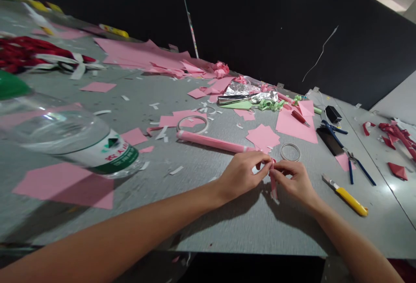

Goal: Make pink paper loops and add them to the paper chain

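Note:
My left hand [248,170] and my right hand [294,181] meet near the table's front edge, fingertips pinched close together. Between them is a narrow pink paper strip [273,185], whose lower end hangs down. A rolled pink paper tube [211,141] lies just beyond my left hand, its right end close to my fingers. One silver-white ring [290,152] lies behind my right hand, and a larger ring [193,124] lies behind the tube's left end. Pink star-edged sheets [262,138] rest beyond my hands.
A large plastic bottle [94,144] lies at the left. At the right are a yellow cutter [352,201], blue-handled pliers [361,169] and a dark phone-like slab [329,141]. Pink paper sheets [139,54], foil [242,89] and green paper [237,105] lie farther back, before a black panel [247,23].

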`<state>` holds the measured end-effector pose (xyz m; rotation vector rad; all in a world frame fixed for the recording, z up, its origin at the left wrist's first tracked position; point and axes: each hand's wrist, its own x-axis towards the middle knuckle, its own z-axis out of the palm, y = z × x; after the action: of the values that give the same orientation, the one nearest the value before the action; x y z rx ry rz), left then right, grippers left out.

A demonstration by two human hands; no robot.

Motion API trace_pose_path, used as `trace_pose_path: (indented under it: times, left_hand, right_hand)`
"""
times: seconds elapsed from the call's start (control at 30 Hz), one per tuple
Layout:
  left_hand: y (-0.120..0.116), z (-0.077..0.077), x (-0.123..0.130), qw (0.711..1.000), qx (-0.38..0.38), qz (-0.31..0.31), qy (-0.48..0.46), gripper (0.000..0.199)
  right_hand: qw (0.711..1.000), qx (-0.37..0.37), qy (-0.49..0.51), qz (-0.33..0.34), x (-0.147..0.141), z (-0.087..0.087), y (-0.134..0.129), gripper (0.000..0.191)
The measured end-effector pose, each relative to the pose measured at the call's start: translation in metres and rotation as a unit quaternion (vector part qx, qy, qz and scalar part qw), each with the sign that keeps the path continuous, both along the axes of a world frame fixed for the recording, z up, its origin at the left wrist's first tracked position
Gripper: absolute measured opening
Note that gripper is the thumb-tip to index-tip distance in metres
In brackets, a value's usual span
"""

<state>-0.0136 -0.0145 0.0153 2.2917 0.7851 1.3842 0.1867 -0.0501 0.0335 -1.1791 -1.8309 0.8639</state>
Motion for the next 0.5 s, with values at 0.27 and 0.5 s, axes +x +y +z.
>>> trace_pose_path:
  times: [0.27, 0.5]
  left_hand:
    - [0.0002, 0.0022, 0.0015, 0.999, -0.035, -0.015, -0.027, 0.011]
    - [-0.0002, 0.0038, 0.0002, 0.998, -0.055, -0.024, -0.036, 0.010]
  right_hand:
    - [1.000, -0.030, 0.004, -0.004, 0.0011, -0.0015, 0.0017, 0.021]
    - [0.998, -0.059, 0.018, 0.000, 0.0018, -0.0013, 0.0009, 0.024]
